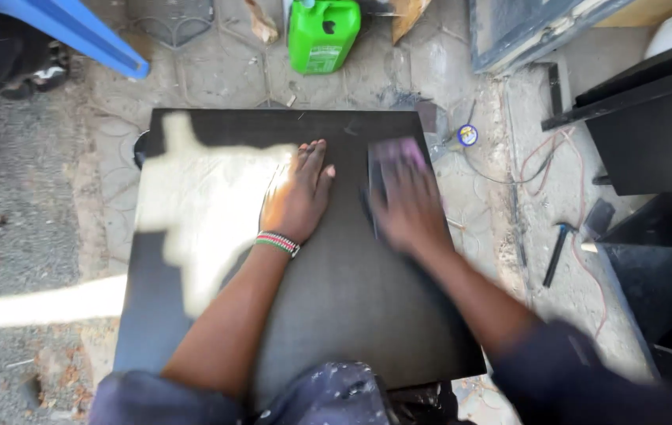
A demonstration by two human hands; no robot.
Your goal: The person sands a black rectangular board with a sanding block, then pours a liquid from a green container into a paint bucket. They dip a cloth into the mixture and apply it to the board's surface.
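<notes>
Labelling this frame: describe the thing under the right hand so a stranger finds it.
Start at the big black board filling the middle. Near its far right corner, the right hand presses on a small pinkish-purple pad, blurred. It is the only coloured thing on the board; the left hand lies bare.

We are looking down at large flat black square board (336,299) lying over pale stone ground (446,71). Our left hand (298,197) is pressing flat on board, fingers together, beaded red-white-green wristband (277,242) sitting on wrist. Our right hand (405,206) is showing blurred, lying over small pinkish-purple pad (396,151) on board's far right part. Green plastic jerrycan (323,33) is standing beyond far edge. Dark-handled hammer (556,252) is lying on ground to right, near black panels (651,142).
</notes>
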